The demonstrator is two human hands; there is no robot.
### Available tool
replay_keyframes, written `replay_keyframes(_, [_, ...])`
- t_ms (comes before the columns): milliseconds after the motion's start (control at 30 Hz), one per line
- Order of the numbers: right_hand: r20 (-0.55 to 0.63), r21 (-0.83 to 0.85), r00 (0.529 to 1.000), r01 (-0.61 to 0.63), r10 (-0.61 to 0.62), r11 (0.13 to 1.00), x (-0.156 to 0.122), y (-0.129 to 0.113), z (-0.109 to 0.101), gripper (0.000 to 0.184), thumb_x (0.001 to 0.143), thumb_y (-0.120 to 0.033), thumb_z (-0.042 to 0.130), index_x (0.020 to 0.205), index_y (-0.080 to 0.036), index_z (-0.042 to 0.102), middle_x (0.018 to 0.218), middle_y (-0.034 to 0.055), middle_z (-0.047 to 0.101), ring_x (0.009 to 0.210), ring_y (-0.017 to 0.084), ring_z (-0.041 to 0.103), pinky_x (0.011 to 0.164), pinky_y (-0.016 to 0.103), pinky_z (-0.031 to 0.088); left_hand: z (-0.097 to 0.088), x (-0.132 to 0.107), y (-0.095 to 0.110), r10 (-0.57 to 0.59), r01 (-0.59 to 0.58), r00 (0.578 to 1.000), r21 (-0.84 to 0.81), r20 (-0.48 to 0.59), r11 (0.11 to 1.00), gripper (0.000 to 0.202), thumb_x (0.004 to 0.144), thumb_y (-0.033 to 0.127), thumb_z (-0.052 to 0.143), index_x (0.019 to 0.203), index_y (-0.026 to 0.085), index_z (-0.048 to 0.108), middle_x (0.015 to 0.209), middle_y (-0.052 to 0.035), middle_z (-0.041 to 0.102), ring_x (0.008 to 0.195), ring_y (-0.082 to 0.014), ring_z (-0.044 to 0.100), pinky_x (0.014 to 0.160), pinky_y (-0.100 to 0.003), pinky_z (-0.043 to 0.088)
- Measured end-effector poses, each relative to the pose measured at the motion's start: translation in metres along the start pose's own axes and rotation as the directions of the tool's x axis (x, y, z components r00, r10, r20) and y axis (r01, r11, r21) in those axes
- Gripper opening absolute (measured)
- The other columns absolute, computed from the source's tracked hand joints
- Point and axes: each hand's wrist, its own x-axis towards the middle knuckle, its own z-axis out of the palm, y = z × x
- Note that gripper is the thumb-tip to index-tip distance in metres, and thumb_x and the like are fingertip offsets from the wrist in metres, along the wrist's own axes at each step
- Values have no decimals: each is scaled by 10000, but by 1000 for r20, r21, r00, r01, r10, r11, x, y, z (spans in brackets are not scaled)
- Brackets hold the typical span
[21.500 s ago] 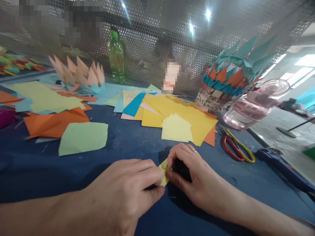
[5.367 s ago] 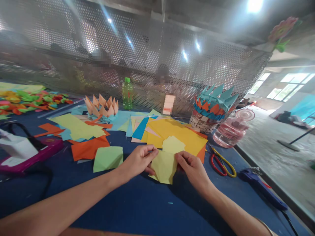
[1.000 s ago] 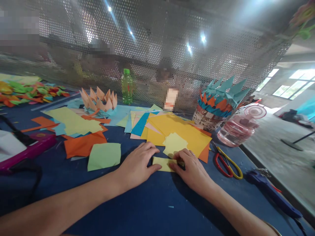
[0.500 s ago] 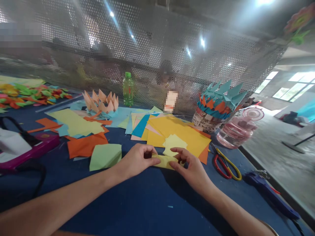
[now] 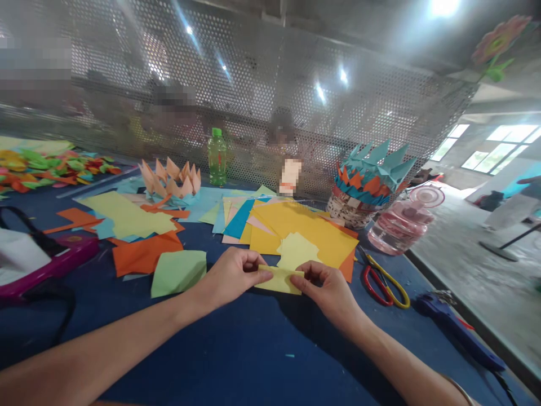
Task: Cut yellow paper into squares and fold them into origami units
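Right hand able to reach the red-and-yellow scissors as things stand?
Probably yes. The right hand sits close to the red-and-yellow scissors, and only the blue tabletop shows between them. It would likely have to release the folded yellow paper first, since it is pinching that.

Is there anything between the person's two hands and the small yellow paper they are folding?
Nothing visible stands in the way. The left hand and right hand touch the folded pale yellow paper directly, one at each end.
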Motion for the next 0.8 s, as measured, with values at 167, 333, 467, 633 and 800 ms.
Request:
replay_keyframes(167, [-28,-31,999,26,-26,999,-1,-2,0,245,773,-403,643,723,-165,620,585,-30,524,537,97,432,492,212,323,1,0,2,10,-10,1000,-17,0,1000,262,698,400,656,716,141,619,592,29,562,547,-106,485,517,-213,313])
replay_keyframes(333, [-45,-81,996,74,-78,994,-3,-6,-1,246,828,-383,575,713,-167,600,635,-13,554,590,111,465,552,218,371,1,0,1,33,-34,999,-24,-10,999,239,710,378,645,720,142,605,606,29,549,569,-107,490,533,-214,330])
replay_keyframes(467, [-83,-174,988,114,-130,978,-4,-8,-1,218,834,-352,568,715,-174,609,654,-8,581,619,123,483,585,223,386,2,-1,1,36,-33,998,-48,61,998,242,682,329,669,829,149,600,641,34,556,595,-115,511,555,-217,361])
replay_keyframes(633, [-84,-204,984,135,-155,970,-6,-7,-1,196,841,-338,567,735,-181,620,669,-2,615,630,133,516,595,226,402,4,-3,4,28,-19,992,-72,123,997,270,649,259,672,881,148,590,712,27,583,630,-119,539,582,-215,390])
replay_keyframes(800, [-87,-210,980,156,-178,965,-6,-8,-1,177,840,-322,569,734,-187,615,678,1,631,641,139,543,610,230,410,4,-5,5,47,-45,994,-18,96,999,240,640,249,673,852,151,616,659,42,554,587,-107,500,561,-215,371])
